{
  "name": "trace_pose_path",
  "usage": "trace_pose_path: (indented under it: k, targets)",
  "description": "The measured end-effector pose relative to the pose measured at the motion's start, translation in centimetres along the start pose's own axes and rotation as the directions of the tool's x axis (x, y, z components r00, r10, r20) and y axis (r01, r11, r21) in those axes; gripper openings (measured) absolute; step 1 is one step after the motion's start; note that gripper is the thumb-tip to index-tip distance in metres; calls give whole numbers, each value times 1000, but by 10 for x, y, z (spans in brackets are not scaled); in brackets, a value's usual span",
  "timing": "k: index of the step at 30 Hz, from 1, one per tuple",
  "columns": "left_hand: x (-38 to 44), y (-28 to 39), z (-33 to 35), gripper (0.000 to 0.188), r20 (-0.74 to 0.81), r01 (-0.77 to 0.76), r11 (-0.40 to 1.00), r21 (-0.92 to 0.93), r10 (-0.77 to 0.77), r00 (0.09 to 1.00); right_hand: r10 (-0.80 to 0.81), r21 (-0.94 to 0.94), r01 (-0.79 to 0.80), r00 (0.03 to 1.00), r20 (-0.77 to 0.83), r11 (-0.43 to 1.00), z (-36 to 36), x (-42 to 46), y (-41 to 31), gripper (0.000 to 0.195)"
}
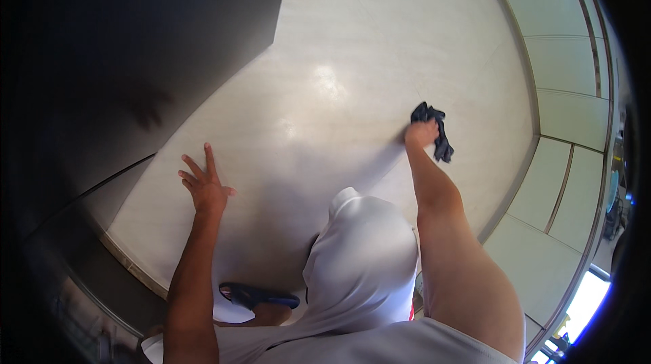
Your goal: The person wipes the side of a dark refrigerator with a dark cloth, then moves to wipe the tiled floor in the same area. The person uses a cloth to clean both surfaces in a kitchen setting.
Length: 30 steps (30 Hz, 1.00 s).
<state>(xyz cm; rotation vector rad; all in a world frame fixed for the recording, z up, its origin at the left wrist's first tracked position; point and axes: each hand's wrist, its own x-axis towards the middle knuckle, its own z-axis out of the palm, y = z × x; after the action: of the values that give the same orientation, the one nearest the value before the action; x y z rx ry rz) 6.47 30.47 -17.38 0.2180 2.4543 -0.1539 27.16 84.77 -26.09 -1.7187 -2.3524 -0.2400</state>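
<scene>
In my right hand [421,133] is a bunched dark cloth [441,137], pressed against the pale, glossy floor [366,89]. Part of the cloth trails out past my fingers towards my wrist. My left hand [207,186] has its fingers spread and holds nothing. It is over the floor at the left; whether it touches the surface I cannot tell. My bent knee, in light grey clothing [361,252], rises between the two arms.
A large dark, reflective panel [137,53] stands along the left. Pale cabinet fronts [564,66] curve along the right, with a cluttered counter beyond. A dark sandal [259,297] on my foot is at the lower left.
</scene>
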Motion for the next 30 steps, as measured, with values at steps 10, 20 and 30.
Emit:
trace_pose_path:
  k: [10, 20, 30]
  targets:
    - [3, 6, -14, 143, 62, 27, 999, -26, -25, 998, -905, 543, 770, 423, -41, 335, -80, -101, -294, 56]
    - [6, -1, -6, 143, 34, -10, 999, 32, 9, 999, -546, 457, 506, 836, -52, 732, -62, -35, -7, 43]
    - [5, -1, -2, 145, 4, 0, 1000, -31, 0, 1000, 211, -18, -220, 906, 368, 975, -81, -115, 138, 46]
